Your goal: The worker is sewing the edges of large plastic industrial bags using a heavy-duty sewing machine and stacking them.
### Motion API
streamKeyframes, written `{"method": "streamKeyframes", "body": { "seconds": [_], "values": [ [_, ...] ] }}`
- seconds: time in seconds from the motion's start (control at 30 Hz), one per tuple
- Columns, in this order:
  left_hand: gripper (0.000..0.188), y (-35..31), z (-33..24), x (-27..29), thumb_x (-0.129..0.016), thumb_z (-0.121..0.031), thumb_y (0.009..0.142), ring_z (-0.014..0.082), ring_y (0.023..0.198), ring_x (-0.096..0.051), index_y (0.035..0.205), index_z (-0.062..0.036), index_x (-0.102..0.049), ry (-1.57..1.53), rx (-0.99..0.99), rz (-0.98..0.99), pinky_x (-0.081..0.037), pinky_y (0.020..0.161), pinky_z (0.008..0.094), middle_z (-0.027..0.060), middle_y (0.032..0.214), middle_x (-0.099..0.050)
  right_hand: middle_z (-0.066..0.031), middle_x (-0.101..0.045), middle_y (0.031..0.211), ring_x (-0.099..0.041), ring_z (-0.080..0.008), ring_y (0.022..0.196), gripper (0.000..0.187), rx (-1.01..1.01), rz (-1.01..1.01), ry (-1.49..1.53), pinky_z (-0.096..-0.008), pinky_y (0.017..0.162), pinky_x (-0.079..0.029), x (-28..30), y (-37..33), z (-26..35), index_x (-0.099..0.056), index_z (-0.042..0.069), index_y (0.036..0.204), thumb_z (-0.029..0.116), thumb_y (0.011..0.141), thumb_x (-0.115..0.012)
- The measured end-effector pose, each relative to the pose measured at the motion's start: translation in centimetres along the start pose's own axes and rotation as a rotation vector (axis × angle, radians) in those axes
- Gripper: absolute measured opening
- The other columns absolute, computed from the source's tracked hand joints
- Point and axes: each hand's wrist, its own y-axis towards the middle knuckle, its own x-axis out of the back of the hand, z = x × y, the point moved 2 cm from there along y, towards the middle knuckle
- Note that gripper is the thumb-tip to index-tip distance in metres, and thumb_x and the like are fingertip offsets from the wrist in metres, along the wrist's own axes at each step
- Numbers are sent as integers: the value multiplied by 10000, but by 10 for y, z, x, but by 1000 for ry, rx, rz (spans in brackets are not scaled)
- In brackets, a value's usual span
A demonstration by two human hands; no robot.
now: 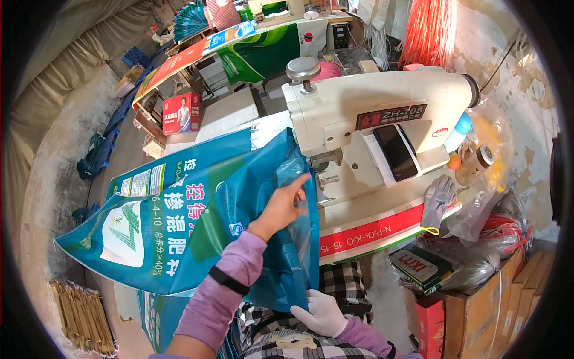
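- So your blue bag (209,206) lies across the table left of the sewing machine (359,107), right edge just beside the presser foot (327,178). Can't tell if any of it is under there.
- Print on it: a column of big white characters, some pink-red ones next to it, smaller lines and figures, plus a white panel (122,233) with a green plant picture.
- Looks like glossy film, pretty creased near the machine, with a wavy lower edge and a pointy corner sticking out left.
- Your left hand (278,209) is bare and on the bag's right part, index finger stretched toward the foot, the others bent. Can't tell if it's pinching any film.
- Your right hand (326,316), in a white glove, has the bag's bottom right corner pinched.
- More lettering: a dark nameplate (391,116) on the machine, white text along a red strip (371,236) on the table's near edge, and a red carton (181,113) with a person printed on it.
- Containers: a lidded jar (475,166) right of the machine, near a clear bag (508,137) with something yellow inside. Lower down there's a cardboard box (469,317); can't make out its contents.
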Motion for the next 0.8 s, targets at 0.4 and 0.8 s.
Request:
{"method": "streamKeyframes", "body": {
  "seconds": [0.4,0.8],
  "values": [
    [576,28,10,-36,-525,65,825,251,1219,-537,1385,-67,-502,-1064,468,-598,-447,1011,359,122,1306,-578,-136,-650,705,-632,-335,777,287,29,-92,-85,-406,674,-505,1,-9,-11,-681,2,710,228,885,-664],
    [746,-147,-63,-50,-622,-212,958,299,1367,-441,1557,-89,-195,-1312,683,77,-328,1145,441,178,1524,-379,-191,-694,957,-659,-325,933,320,-265,11,24,-385,820,-507,25,-29,-61,-699,-1,1022,287,904,-623]
  ]
}}
